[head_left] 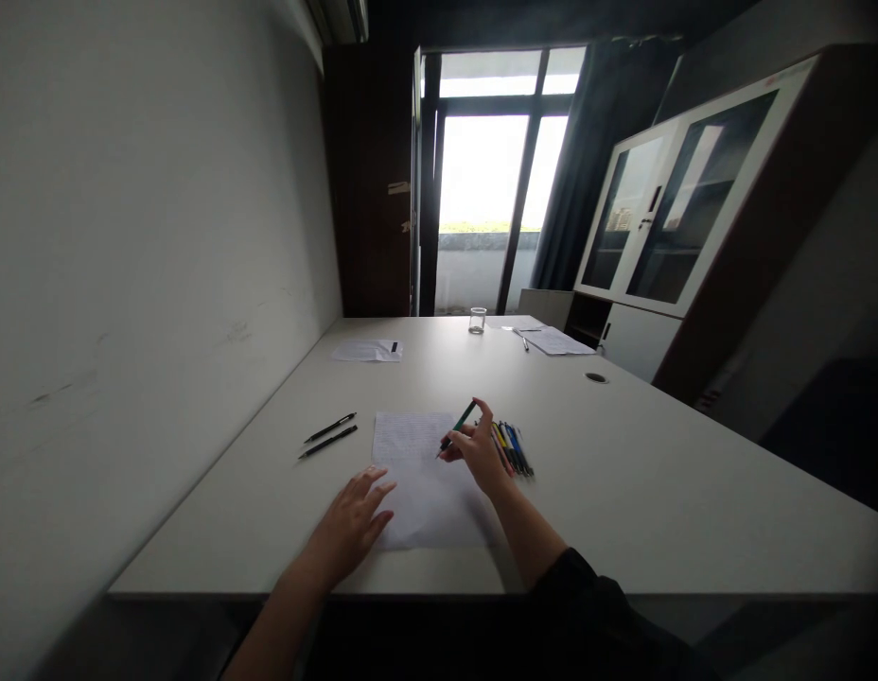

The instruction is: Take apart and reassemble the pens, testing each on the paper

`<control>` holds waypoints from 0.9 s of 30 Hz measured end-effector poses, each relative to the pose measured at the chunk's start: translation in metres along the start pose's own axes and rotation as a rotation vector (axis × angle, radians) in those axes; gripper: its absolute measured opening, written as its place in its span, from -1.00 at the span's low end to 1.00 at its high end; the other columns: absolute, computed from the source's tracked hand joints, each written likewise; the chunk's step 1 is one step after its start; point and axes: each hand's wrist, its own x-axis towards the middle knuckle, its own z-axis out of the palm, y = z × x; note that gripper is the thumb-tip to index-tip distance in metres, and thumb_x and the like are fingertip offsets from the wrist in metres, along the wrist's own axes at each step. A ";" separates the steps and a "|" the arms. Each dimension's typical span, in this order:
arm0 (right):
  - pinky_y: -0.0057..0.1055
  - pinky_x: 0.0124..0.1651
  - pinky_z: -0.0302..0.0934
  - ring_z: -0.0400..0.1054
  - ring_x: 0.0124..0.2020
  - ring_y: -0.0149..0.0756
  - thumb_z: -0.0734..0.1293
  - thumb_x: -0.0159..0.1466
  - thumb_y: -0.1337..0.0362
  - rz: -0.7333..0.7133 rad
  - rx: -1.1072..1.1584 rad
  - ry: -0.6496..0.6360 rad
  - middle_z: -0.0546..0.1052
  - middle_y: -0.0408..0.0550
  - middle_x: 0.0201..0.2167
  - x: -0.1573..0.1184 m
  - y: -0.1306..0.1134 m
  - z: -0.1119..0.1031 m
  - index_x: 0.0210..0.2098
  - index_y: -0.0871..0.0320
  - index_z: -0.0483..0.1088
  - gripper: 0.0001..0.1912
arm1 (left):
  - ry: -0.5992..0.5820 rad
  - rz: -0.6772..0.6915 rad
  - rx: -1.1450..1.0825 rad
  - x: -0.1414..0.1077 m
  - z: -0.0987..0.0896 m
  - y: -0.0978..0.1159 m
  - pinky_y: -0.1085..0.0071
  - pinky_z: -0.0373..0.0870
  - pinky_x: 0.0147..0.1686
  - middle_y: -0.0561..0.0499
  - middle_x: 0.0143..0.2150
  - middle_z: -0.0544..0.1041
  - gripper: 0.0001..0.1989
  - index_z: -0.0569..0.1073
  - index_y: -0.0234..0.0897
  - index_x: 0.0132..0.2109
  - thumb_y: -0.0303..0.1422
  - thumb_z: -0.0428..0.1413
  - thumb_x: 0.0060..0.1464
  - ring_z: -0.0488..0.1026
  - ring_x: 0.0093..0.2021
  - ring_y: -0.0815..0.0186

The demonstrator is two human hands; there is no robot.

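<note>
Head view, and from my end of the feed I've got the right hand [482,454] up over the sheet, fingers closed on a slim green pen [468,414], its tip angled down near the middle of the white paper sheet [417,511]; whether it touches, I can't tell! Over on the other side, the left hand [348,525] is open, fingers spread at the sheet's left edge, gripping nothing. The paper lies on the smooth white table [623,501] right in front of me, and here's the score: rows of small writing fill the upper part, too small for me to read, while the lower part looks blank, so I'd call the page only partly filled. Just right of the sheet sits a row of mixed-colour pens [512,448], and well to its left lie two slender black pens [329,442], side by side, apart from both hands
</note>
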 end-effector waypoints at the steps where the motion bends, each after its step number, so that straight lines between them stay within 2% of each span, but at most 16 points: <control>1: -0.29 -0.51 0.44 0.46 -0.62 -0.24 0.36 0.09 0.23 0.000 0.005 0.001 0.54 -0.20 -0.49 -0.001 0.000 0.001 0.32 0.07 -0.32 -0.01 | 0.000 0.001 0.000 0.000 0.001 0.005 0.04 0.23 0.24 -0.08 0.27 0.27 -0.65 0.31 -0.11 0.18 -0.30 -0.01 0.27 0.18 0.29 0.12; 7: -0.28 -0.48 0.45 0.46 -0.61 -0.26 0.38 0.10 0.20 -0.013 0.020 0.004 0.54 -0.19 -0.48 -0.001 0.000 0.004 0.32 0.09 -0.34 0.00 | -0.029 -0.019 0.034 -0.004 0.007 0.024 0.00 0.22 0.23 -0.07 0.24 0.32 -0.63 0.30 -0.11 0.19 -0.24 -0.02 0.27 0.18 0.29 0.11; 14: -0.30 -0.48 0.42 0.45 -0.61 -0.26 0.40 0.08 0.16 0.014 0.009 -0.016 0.54 -0.19 -0.48 -0.001 0.003 0.006 0.31 0.10 -0.31 0.01 | -0.059 -0.051 0.072 -0.007 0.007 0.025 0.01 0.17 0.25 -0.06 0.25 0.32 -0.62 0.31 -0.11 0.20 -0.18 -0.05 0.28 0.19 0.29 0.11; 19: -0.25 -0.39 0.43 0.46 -0.56 -0.27 0.44 0.06 0.10 0.006 0.033 0.037 0.56 -0.13 -0.41 0.002 0.007 0.010 0.27 0.11 -0.15 -0.05 | -0.084 -0.075 0.073 -0.006 0.007 0.024 0.00 0.13 0.26 -0.07 0.25 0.33 -0.61 0.33 -0.10 0.19 -0.16 -0.07 0.28 0.19 0.28 0.10; 21: -0.27 -0.37 0.42 0.46 -0.52 -0.28 0.46 0.04 0.10 0.009 0.059 0.049 0.55 -0.11 -0.38 0.005 0.012 0.011 0.17 0.12 0.03 -0.19 | -0.096 -0.079 0.066 -0.006 0.007 0.023 -0.01 0.12 0.26 -0.07 0.25 0.32 -0.61 0.32 -0.10 0.20 -0.16 -0.07 0.28 0.18 0.29 0.09; 23: -0.34 -0.39 0.38 0.44 -0.52 -0.31 0.48 0.01 0.11 0.019 0.056 0.026 0.51 -0.13 -0.43 0.008 0.017 0.013 -0.06 0.16 0.22 -0.41 | -0.102 -0.084 0.058 -0.006 0.008 0.022 -0.02 0.11 0.26 -0.07 0.26 0.31 -0.61 0.32 -0.09 0.20 -0.16 -0.07 0.28 0.17 0.29 0.08; 25: -0.42 -0.43 0.33 0.39 -0.55 -0.37 0.48 0.02 0.12 0.027 0.028 -0.032 0.45 -0.19 -0.53 0.010 0.020 0.016 -0.30 0.16 0.26 -0.60 | -0.099 -0.092 0.048 -0.006 0.008 0.021 -0.02 0.11 0.26 -0.07 0.27 0.31 -0.61 0.33 -0.09 0.19 -0.16 -0.07 0.28 0.16 0.30 0.08; 27: -0.47 -0.46 0.28 0.35 -0.57 -0.40 0.45 0.07 0.13 0.027 0.011 -0.085 0.38 -0.23 -0.60 0.011 0.020 0.023 -0.42 0.15 0.23 -0.67 | -0.095 -0.106 0.037 -0.006 0.008 0.021 -0.03 0.10 0.26 -0.07 0.27 0.30 -0.61 0.33 -0.08 0.19 -0.16 -0.06 0.27 0.14 0.31 0.07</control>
